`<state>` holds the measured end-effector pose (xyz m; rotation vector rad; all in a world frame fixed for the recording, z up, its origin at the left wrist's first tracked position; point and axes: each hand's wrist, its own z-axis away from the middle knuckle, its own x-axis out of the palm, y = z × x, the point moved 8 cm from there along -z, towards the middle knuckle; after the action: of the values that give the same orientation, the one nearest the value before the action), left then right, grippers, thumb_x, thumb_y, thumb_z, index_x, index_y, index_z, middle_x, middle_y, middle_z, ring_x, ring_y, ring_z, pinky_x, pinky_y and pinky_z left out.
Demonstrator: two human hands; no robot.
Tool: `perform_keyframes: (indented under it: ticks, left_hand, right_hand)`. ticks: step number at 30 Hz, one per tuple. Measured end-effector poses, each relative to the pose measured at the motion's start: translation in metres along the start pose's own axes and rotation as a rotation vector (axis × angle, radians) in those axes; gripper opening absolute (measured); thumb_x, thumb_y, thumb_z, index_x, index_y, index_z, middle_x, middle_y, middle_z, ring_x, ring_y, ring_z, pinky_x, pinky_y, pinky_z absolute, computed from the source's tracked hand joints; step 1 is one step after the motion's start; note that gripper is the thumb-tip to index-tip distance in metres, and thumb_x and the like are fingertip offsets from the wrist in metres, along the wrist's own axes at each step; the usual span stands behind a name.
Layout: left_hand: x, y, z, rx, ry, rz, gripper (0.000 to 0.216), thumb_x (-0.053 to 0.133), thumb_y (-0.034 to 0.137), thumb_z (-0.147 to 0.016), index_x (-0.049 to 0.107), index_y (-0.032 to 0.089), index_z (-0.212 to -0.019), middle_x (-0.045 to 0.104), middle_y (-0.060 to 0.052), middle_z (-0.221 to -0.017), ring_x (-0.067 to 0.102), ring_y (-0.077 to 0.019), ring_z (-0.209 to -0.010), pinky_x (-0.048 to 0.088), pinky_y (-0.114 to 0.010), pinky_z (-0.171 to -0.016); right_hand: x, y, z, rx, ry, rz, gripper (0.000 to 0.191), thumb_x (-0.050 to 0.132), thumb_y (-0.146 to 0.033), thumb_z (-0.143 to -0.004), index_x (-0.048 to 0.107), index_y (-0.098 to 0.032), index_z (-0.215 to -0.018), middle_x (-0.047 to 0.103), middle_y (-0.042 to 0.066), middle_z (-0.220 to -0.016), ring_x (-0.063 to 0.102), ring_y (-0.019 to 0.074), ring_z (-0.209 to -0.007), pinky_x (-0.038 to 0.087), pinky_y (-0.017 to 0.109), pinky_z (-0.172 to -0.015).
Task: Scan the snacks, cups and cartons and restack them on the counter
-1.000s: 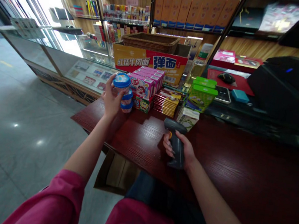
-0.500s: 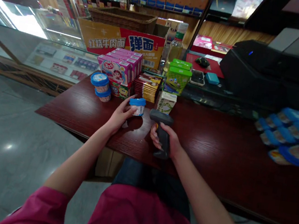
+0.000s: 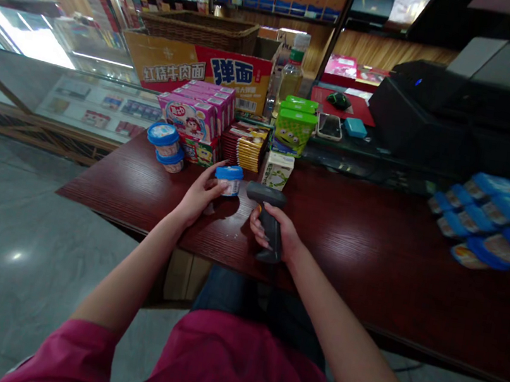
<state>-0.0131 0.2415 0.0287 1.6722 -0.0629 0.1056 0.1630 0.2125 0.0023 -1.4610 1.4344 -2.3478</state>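
Observation:
My left hand is closed round a small blue-lidded cup that stands on the dark red wooden counter. My right hand grips a grey handheld barcode scanner, its head pointing toward the cup. Two more blue-lidded cups are stacked to the left. Behind the hands stand pink boxes, a pile of flat packets, a small white carton and green tins.
A heap of blue-lidded tubs lies at the counter's right. A black register, a phone, a bottle and an orange cardboard box with a wicker basket stand behind. A glass display case runs left; grey floor lies below.
My left hand brought one cup down from the stack and set it on the counter beside the scanner. The view swung right and down, showing the tubs at the right.

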Motion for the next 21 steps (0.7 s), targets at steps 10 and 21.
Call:
perform_keyframes:
  ticks: [10, 21]
  left_hand:
    - [0.042, 0.019, 0.011, 0.272, -0.056, -0.4, 0.082, 0.082, 0.045, -0.079, 0.047, 0.034, -0.152, 0.046, -0.007, -0.162, 0.055, -0.0313, -0.141, 0.045, -0.052, -0.119]
    - [0.29, -0.023, 0.014, 0.225, -0.645, -0.378, 0.064, 0.083, 0.047, -0.075, 0.068, 0.028, -0.135, 0.069, -0.006, -0.14, 0.065, -0.0315, -0.129, 0.044, -0.055, -0.118]
  right_hand:
    - [-0.039, -0.032, 0.069, -0.165, 0.216, -0.05, 0.029, 0.057, -0.04, -0.097, 0.063, -0.016, -0.081, 0.049, -0.002, -0.065, 0.041, 0.0087, -0.048, 0.038, 0.016, -0.035]
    - [-0.163, -0.113, 0.286, -0.708, 0.674, -0.129, 0.027, 0.065, -0.044, -0.088, 0.055, -0.02, -0.08, 0.048, -0.004, -0.062, 0.037, 0.0082, -0.046, 0.031, 0.015, -0.034]
